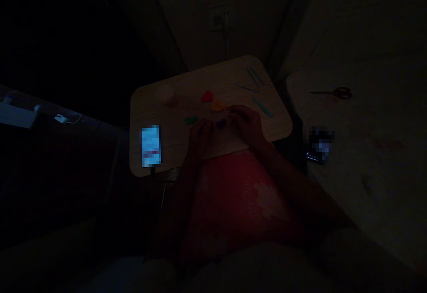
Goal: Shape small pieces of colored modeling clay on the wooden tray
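The scene is very dim. My left hand [199, 133] rests at the near edge of a small wooden table [176, 139], its fingers curled together beside a green lump [191, 120]. My right hand [247, 123] is over the table with its fingers bent inward in a pinch; whatever they hold, if anything, is too dark to make out. Its fingertips are close to an orange lump [218, 105]. A dark purplish lump [220, 124] lies between both hands. Behind them is a red lump [207, 96], touching or nearly touching the orange one.
Several thin blue sticks [255, 77] and a wider blue tool [263, 107] lie at the table's right. A pale round container [165, 93] is back left. A lit phone [151, 146] lies front left. Scissors [333, 92] and another device [319, 146] rest on the right-hand surface.
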`<state>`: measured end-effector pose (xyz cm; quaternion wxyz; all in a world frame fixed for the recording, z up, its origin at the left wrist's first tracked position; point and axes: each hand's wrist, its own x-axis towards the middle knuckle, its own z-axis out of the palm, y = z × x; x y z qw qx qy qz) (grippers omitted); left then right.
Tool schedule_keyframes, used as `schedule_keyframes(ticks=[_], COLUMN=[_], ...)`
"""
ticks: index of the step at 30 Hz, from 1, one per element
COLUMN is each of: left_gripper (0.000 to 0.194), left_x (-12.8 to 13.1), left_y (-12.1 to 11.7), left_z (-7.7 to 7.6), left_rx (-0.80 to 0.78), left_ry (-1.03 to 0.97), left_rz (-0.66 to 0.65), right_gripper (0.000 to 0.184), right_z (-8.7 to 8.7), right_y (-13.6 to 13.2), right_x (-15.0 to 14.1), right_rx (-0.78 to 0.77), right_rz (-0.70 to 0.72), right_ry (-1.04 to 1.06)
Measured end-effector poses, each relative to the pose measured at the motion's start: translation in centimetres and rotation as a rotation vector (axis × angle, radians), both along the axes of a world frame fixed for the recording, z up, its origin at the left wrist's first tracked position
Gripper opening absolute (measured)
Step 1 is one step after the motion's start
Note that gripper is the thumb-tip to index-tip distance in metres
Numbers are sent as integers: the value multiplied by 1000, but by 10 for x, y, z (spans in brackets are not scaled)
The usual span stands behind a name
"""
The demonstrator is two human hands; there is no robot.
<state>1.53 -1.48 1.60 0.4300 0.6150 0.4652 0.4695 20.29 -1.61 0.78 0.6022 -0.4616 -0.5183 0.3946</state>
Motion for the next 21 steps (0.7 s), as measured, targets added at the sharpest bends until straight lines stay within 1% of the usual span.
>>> schedule_keyframes(ticks=[6, 10, 14, 18, 21], left_gripper=[49, 47, 48, 50, 51], left_x=[0, 0, 1, 1, 0], left_y=[0, -1, -2, -1, -1], left_z=[-1, 0, 3, 4, 2], left_rx=[-10, -5, -7, -2, 10], left_ry=[15, 22, 3, 15, 34], left_rz=[17, 23, 19, 13, 15], right_gripper=[31, 44, 51, 55, 57], right_z=[-2, -6, -3, 2, 0], right_y=[-1, 1, 1, 0, 1], right_x=[1, 1, 0, 1, 1], right_rx=[-22, -34, -46, 2, 22], right_rz=[-9, -17, -24, -56, -67], right_ry=[3, 5, 39, 15, 37])
